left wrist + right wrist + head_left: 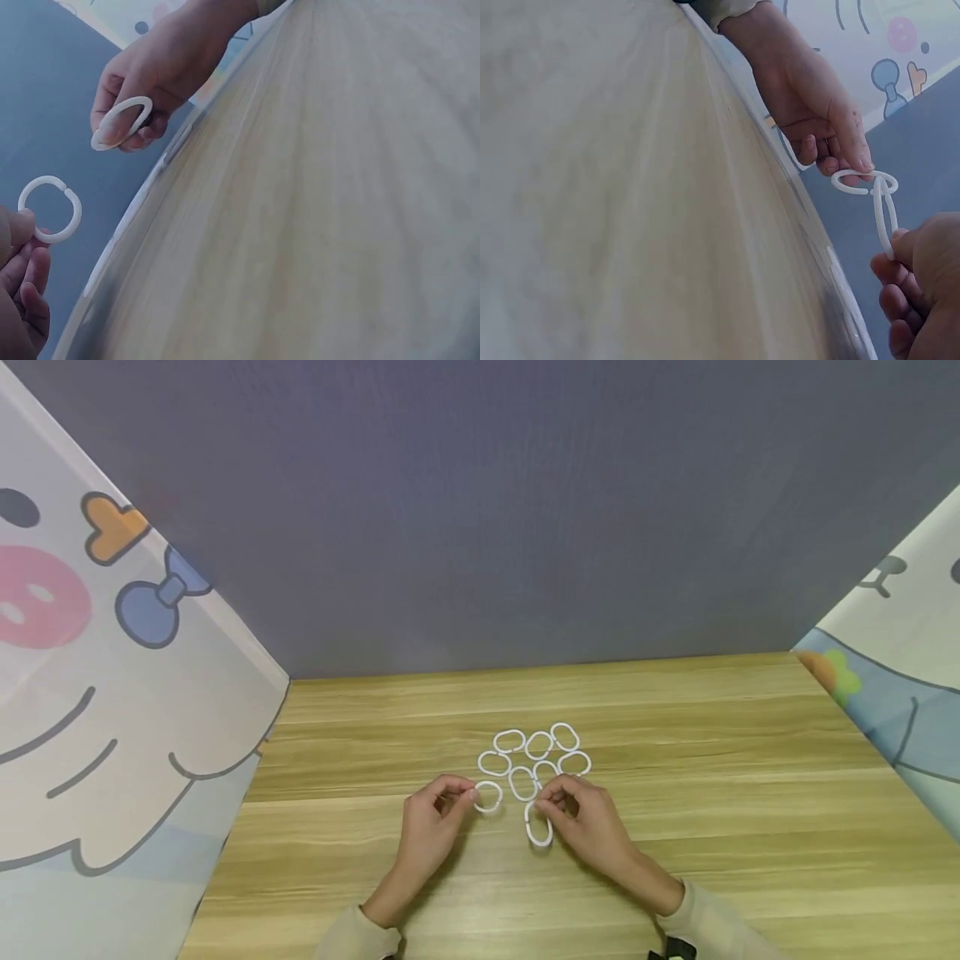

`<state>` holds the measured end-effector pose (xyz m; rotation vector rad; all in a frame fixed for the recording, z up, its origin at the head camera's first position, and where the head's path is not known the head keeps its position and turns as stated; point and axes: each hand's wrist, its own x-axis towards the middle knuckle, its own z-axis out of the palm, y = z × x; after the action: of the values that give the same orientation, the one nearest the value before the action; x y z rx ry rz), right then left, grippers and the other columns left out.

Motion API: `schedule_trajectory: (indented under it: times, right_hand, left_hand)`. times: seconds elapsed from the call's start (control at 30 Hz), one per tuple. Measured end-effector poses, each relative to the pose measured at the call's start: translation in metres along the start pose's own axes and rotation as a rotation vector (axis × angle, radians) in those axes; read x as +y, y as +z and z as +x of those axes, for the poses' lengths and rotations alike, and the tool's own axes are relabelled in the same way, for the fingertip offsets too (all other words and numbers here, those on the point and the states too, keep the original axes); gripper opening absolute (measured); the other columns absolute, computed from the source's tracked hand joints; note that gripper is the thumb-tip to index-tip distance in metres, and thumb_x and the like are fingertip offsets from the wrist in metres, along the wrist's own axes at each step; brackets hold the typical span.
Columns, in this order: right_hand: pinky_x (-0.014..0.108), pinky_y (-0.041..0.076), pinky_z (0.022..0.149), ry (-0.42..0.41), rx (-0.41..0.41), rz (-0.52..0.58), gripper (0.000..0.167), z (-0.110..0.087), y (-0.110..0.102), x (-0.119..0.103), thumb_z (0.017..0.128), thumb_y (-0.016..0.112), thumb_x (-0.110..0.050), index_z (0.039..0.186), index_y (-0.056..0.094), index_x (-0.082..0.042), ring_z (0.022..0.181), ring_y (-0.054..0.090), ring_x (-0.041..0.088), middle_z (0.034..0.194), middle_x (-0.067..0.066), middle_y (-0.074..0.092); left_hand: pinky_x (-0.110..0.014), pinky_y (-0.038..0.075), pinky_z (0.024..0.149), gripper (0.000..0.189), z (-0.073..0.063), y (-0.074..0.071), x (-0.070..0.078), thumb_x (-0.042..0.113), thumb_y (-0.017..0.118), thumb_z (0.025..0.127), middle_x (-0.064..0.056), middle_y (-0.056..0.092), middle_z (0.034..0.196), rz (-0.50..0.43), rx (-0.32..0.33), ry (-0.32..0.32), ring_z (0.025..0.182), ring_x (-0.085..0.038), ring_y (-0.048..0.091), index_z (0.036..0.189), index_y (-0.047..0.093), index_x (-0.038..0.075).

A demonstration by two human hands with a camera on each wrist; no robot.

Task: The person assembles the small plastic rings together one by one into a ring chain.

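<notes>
I'd keep the pinch light and the gaps uncovered (slick plastic, probably). The left hand [431, 823] holds one white ring [501, 797], the right hand [591, 823] a second ring [540, 844], fingers nearly closed on each; the loose rings [511, 782] lie roughly midway between the side edges of the bench [337, 852].

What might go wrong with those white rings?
The left hand pinches its ring only by the edge, so it might slip. The right hand, pinching another ring, is very close to the rings lying on the table, so it could nudge them.
</notes>
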<state>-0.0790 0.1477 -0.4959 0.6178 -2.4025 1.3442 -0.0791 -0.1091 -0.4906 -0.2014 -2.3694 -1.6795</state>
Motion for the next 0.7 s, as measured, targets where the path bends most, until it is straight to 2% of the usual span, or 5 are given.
schedule_trajectory:
  times: [0.23, 0.33, 0.5, 0.7]
  right_hand:
    - [0.023, 0.054, 0.059, 0.008, 0.019, 0.051, 0.025, 0.004, -0.001, -0.001, 0.087, 0.089, 0.008, 0.099, 0.079, -0.011, 0.074, 0.062, 0.001, 0.085, -0.009, 0.073]
    - [0.024, 0.055, 0.061, -0.008, 0.026, 0.018, 0.024, 0.006, -0.001, -0.002, 0.087, 0.089, 0.009, 0.102, 0.082, -0.009, 0.076, 0.062, 0.001, 0.087, -0.008, 0.075]
    - [0.025, 0.055, 0.064, -0.012, 0.038, -0.043, 0.025, 0.008, 0.0, -0.006, 0.084, 0.091, 0.008, 0.097, 0.085, -0.013, 0.077, 0.06, 0.0, 0.085, -0.012, 0.075]
    - [0.025, 0.056, 0.062, 0.009, 0.034, -0.046, 0.026, 0.01, 0.003, -0.009, 0.082, 0.091, 0.007, 0.094, 0.085, -0.014, 0.074, 0.06, -0.001, 0.082, -0.012, 0.074]
  left_hand:
    - [-0.021, 0.048, 0.065, 0.006, -0.001, 0.004, 0.009, 0.006, 0.086, 0.097, 0.002, 0.077, 0.086, -0.081, -0.032, -0.038, 0.075, -0.008, 0.063, 0.096, 0.082, 0.01]
    - [-0.021, 0.047, 0.064, 0.006, -0.003, 0.005, 0.012, 0.005, 0.086, 0.096, 0.002, 0.077, 0.085, -0.093, -0.037, -0.032, 0.074, -0.008, 0.062, 0.096, 0.082, 0.009]
    - [-0.02, 0.042, 0.059, 0.009, -0.005, 0.007, 0.015, 0.006, 0.087, 0.096, 0.003, 0.075, 0.083, -0.092, -0.053, -0.026, 0.068, -0.007, 0.056, 0.095, 0.081, 0.012]
    - [-0.02, 0.04, 0.056, 0.009, -0.006, 0.006, 0.017, 0.006, 0.086, 0.096, 0.002, 0.074, 0.082, -0.083, -0.068, -0.029, 0.065, -0.005, 0.052, 0.096, 0.081, 0.013]
